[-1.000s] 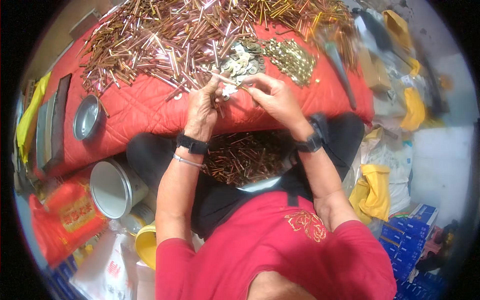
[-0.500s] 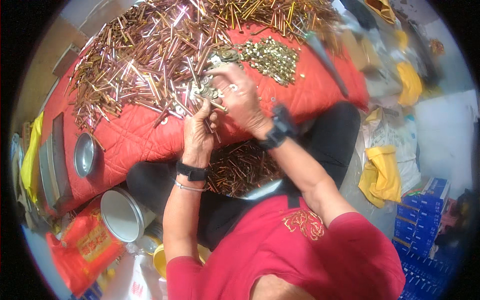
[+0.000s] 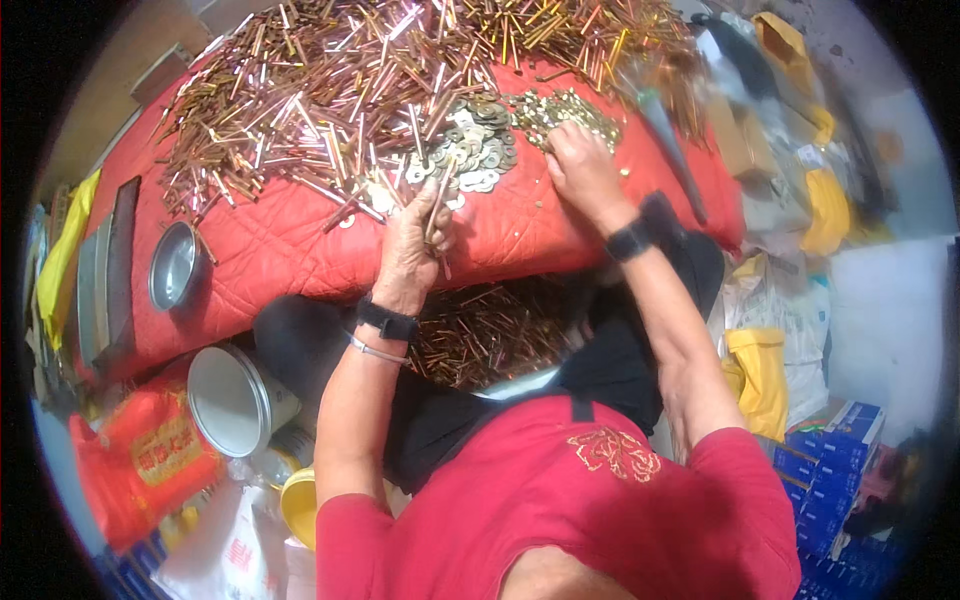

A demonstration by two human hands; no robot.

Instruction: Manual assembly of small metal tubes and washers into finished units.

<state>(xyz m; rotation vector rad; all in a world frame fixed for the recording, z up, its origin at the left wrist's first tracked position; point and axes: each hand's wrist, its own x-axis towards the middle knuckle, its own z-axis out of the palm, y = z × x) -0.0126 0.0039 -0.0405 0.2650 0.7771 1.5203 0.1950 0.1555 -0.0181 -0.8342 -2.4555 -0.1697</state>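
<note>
My left hand (image 3: 408, 250) is closed around a thin copper-coloured metal rod (image 3: 437, 205), which points up past the thumb at the near side of the washer pile. Flat round washers (image 3: 482, 150) lie heaped just beyond that hand. Farther right, my right hand (image 3: 583, 168) reaches into a spread of small brass-coloured nuts (image 3: 570, 103). Its fingers are pressed together at the near edge of the nuts, and whatever they pinch is hidden. A great heap of similar rods (image 3: 300, 110) covers the far left and middle of the red quilted cover (image 3: 270, 250).
More rods (image 3: 490, 335) lie below the cover's front edge, between my legs. A metal bowl (image 3: 173, 268) rests at the left of the cover. Beside my left leg stands a pale bucket (image 3: 228, 400). Blue boxes (image 3: 840, 450) are stacked at the right, near a yellow bag (image 3: 758, 375).
My right hand has moved right, from the washers beside my left hand to the nuts. My left hand keeps its hold on the rod and has shifted slightly right in the picture.
</note>
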